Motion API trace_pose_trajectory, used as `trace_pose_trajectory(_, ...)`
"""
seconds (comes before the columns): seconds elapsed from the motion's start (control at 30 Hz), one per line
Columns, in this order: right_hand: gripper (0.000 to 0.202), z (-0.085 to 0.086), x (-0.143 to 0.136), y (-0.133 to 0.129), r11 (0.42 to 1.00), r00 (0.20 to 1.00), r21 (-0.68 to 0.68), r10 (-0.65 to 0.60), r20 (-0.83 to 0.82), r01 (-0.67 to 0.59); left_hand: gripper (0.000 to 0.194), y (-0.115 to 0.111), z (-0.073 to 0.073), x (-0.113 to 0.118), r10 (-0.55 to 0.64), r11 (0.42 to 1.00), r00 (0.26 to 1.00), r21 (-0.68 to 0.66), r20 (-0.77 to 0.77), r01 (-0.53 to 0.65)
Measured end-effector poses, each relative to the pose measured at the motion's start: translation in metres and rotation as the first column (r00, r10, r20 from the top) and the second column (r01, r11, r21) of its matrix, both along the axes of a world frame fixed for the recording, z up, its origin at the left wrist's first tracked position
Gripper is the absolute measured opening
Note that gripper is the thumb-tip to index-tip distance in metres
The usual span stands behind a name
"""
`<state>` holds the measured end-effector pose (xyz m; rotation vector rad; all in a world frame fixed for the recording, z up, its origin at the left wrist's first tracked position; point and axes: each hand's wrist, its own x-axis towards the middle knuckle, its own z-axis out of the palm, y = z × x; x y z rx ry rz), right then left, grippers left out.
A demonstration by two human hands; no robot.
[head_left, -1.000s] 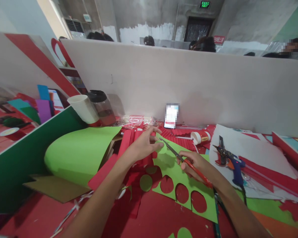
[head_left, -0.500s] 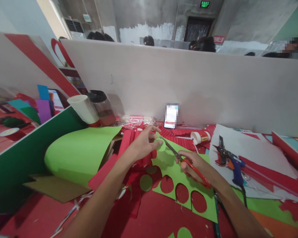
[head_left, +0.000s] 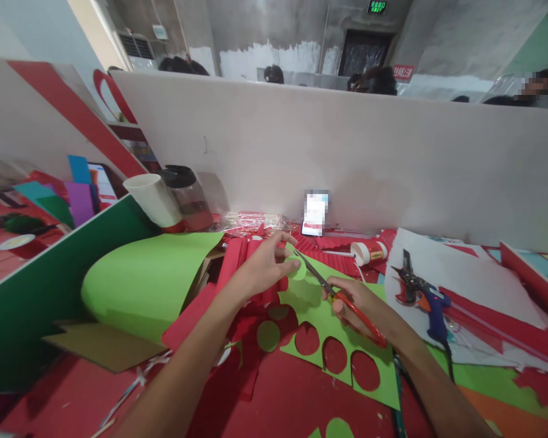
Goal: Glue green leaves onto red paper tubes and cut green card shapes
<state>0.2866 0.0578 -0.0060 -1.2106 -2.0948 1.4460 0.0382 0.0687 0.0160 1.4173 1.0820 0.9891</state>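
Observation:
My left hand (head_left: 270, 265) is closed, its thumb and fingers pinching a small light green paper circle (head_left: 297, 269) by its left edge. In my right hand (head_left: 359, 303) is a pair of scissors (head_left: 320, 279) with red handles, gripped with the fingers around the loops. The blades point up and left, their tips at the right edge of the circle. Below lies a light green paper sheet (head_left: 342, 320) with several round holes along its near side. A loose green circle (head_left: 269, 336) rests on the red tabletop (head_left: 274, 401) left of the sheet.
A blue hot glue gun (head_left: 433, 301) lies on white sheets at right. Left stand a rolled green sheet (head_left: 137, 283) in a cardboard box, a white cup (head_left: 152, 198) and a lidded bottle (head_left: 189, 201). A phone (head_left: 315, 213) leans against the white partition (head_left: 264, 146).
The green circle at my left fingertips has shifted very slightly to the right. Both hands and the scissors stay almost where they were.

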Motion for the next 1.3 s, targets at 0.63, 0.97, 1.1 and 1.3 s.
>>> trace_pose_trajectory(0.63,0.041,0.0,0.003,0.0,1.0,0.999,-0.009,0.021,-0.025,-0.021,0.036,0.0,0.0,-0.002,-0.003,1.0,1.0,0.004,-0.014,0.003)
trace_pose_trajectory(0.97,0.042,0.011,0.001,-0.001,0.998,0.998,0.021,0.059,0.006,-0.06,0.039,0.001,-0.003,-0.005,-0.016,1.0,0.997,-0.01,-0.072,0.015)
trace_pose_trajectory(1.1,0.035,0.01,0.0,-0.003,0.999,0.999,-0.003,0.046,0.003,-0.046,0.04,0.001,-0.004,-0.006,-0.029,1.0,0.997,-0.009,-0.069,0.029)
trace_pose_trajectory(1.3,0.035,0.006,0.001,-0.001,1.0,1.0,0.005,0.015,0.001,-0.015,0.042,0.002,-0.006,-0.006,-0.036,0.999,0.998,-0.013,-0.045,0.035)
